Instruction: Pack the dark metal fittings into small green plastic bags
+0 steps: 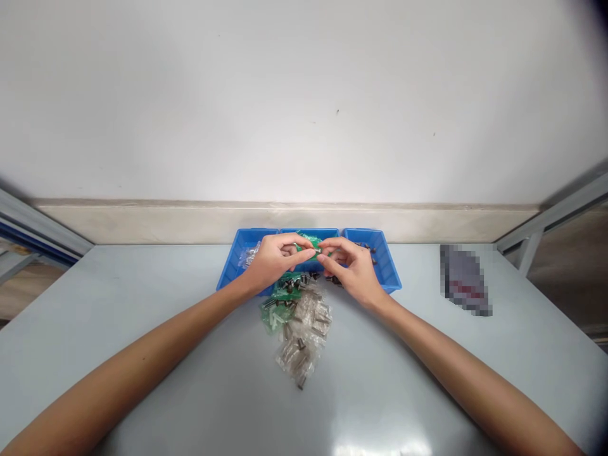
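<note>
My left hand [281, 256] and my right hand [349, 263] meet fingertip to fingertip above the middle blue bin [308, 232]. Pinched between them is a small shiny piece [317, 251], too small to name. Green plastic packaging [306, 239] shows in the bin behind the fingers. In front of the bins lies a heap of clear plastic bags [311, 313] with small metal parts inside. Green plastic bags [275, 313] with similar parts lie at the left of this heap. Dark small parts [314, 275] rest between the heap and my hands.
The left blue bin [231, 269] holds clear bags [247, 255]. Brown parts sit in the right blue bin [389, 272], partly behind my right hand. A blurred grey item [465, 282] lies on the grey table [190, 380] at right. A white wall [304, 126] rises behind.
</note>
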Demonstrator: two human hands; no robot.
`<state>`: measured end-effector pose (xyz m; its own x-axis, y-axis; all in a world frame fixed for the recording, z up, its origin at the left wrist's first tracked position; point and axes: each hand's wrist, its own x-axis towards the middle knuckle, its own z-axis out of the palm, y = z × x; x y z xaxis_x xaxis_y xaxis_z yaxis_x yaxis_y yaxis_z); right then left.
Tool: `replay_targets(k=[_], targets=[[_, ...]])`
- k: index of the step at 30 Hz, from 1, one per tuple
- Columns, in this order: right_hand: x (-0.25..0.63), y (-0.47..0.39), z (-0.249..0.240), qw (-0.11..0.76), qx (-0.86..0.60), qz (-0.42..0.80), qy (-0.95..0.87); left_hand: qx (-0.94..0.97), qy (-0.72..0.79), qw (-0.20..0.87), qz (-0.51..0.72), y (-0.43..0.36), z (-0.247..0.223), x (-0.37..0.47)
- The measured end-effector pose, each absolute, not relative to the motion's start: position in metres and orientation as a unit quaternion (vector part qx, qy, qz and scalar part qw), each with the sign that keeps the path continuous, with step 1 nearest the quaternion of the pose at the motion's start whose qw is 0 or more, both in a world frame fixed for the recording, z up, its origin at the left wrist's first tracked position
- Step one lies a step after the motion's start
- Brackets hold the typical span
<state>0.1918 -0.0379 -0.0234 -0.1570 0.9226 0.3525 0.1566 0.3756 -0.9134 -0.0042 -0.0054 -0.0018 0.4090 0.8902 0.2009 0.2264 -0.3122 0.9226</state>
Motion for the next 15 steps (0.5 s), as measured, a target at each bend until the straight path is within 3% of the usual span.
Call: replay_targets(k=[15], targets=[[0.1903, -0.0348, -0.0244, 0.475, -0.443, 0.365, -0.667, 0.717, 0.385, 0.432, 0.388, -0.0038, -0.0041, -0.0043]])
